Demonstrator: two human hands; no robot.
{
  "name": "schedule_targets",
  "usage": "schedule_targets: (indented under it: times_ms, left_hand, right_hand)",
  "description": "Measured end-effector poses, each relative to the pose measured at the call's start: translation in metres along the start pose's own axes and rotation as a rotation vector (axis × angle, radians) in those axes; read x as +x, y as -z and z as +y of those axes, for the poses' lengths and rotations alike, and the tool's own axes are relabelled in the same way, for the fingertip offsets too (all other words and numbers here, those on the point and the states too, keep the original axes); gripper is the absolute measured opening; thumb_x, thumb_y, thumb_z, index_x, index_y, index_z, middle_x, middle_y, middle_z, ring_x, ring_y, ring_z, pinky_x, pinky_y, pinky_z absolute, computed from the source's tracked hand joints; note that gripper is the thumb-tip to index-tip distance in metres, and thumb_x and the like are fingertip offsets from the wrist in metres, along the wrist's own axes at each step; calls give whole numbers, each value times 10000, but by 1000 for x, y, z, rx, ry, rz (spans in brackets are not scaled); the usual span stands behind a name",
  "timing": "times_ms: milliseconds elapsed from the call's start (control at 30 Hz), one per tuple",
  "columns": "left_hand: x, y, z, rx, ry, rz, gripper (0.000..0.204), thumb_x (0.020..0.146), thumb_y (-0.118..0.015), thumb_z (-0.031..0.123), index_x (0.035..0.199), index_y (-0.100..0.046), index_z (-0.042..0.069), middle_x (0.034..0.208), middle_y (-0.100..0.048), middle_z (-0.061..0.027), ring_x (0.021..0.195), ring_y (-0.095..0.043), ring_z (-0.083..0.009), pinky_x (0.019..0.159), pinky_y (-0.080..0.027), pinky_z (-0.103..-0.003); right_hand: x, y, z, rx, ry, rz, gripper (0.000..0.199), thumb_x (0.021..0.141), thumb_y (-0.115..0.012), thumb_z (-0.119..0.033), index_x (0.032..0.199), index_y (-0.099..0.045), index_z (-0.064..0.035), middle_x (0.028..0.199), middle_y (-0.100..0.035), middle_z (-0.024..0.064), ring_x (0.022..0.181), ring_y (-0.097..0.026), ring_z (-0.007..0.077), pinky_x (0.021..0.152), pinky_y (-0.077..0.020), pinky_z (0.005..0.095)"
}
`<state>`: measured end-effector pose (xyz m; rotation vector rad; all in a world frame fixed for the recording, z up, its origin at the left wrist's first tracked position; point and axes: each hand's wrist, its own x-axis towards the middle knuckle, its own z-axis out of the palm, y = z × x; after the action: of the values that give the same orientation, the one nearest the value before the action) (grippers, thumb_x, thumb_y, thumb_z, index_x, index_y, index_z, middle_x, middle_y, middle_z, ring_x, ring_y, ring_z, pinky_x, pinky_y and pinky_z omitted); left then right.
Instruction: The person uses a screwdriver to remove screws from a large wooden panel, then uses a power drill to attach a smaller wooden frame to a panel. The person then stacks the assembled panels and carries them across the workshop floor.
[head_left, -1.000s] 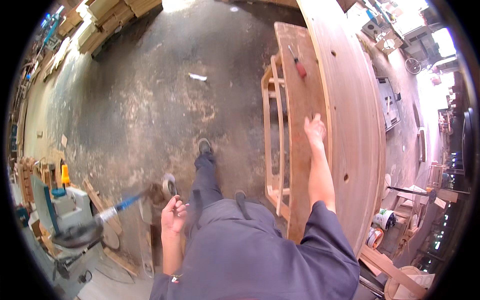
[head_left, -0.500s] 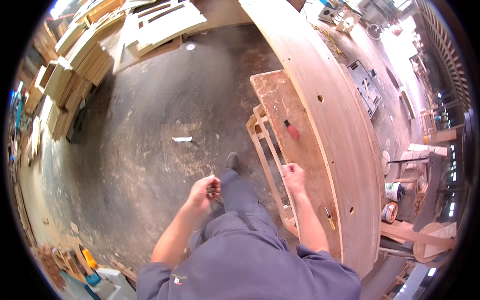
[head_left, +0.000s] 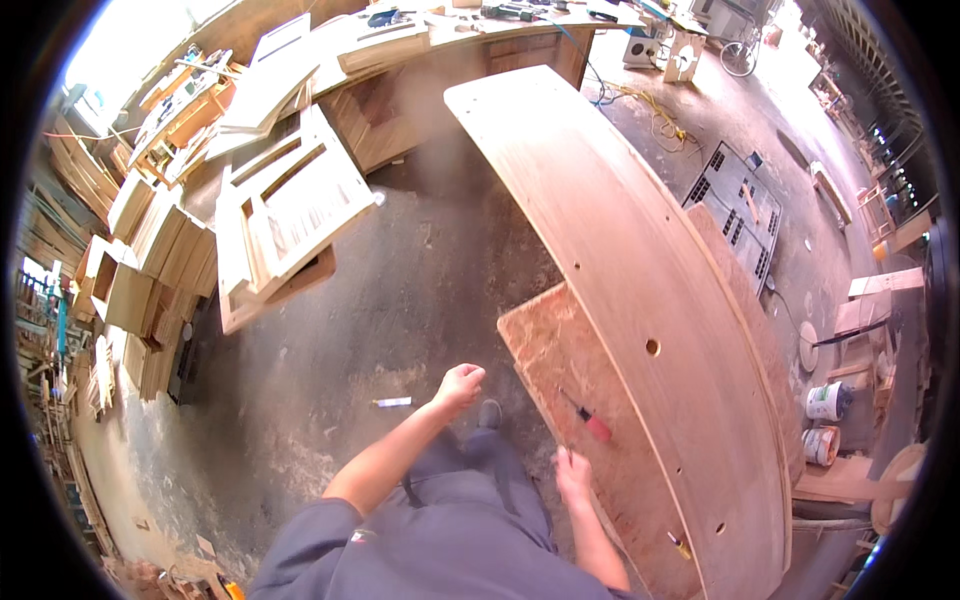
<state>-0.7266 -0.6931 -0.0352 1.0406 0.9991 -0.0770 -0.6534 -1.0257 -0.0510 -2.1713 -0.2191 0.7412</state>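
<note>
My left hand [head_left: 461, 386] is closed in the air left of the worktable; whatever its fingers hold is hidden. At the edge of the brown worktable [head_left: 545, 345], my right hand [head_left: 573, 475] is closed too, and its contents cannot be made out. A red-handled screwdriver [head_left: 596, 428] lies on that surface just beyond the right hand. Closer to me is a yellow-handled tool [head_left: 682, 546]. Along the right of the worktable lies a long pale wooden board [head_left: 620, 240], with several drilled holes and a rounded far corner.
A slatted wooden frame [head_left: 290, 215] and stacked wooden pieces [head_left: 155, 240] stand at the left. Across the far side runs a workbench [head_left: 470, 35] with tools. A white tube [head_left: 392, 402] lies on the floor. Paint buckets [head_left: 828, 402] and a grey plastic pallet [head_left: 735, 205] are at right.
The view has tilted up, showing more of the far bench. My left hand has moved forward and right; the small dark pieces seen in it before are now hidden. My right hand stays by the table edge.
</note>
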Motion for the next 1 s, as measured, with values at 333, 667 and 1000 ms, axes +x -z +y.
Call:
schedule_targets:
  times_ms: [333,667,1000]
  left_hand:
    - [165,-8,64,932,-44,-202,533,865,-651,497,1040,-712,-3,1036,-711,-213,995,-679,-355,859,-522,-457]
    - [178,-14,69,906,-62,-250,454,861,-651,426,1046,-710,16,1072,-699,-224,1054,-665,-346,899,-515,-456]
    - [183,-58,78,1155,-147,-425,522,886,-626,462,979,-709,-44,989,-707,-239,964,-684,-386,828,-545,-471]
  right_hand:
    - [1,-11,115,1238,-837,716,509,974,-514,-574,777,-451,-108,576,-453,12,431,-356,119,396,-298,263]
    - [22,-22,82,1138,-966,920,567,955,-516,-604,699,-375,-118,529,-354,-12,430,-308,123,407,-273,279]
    - [26,4,129,1057,-985,948,504,936,-568,-590,790,-413,-132,586,-358,-21,459,-302,112,432,-265,268]
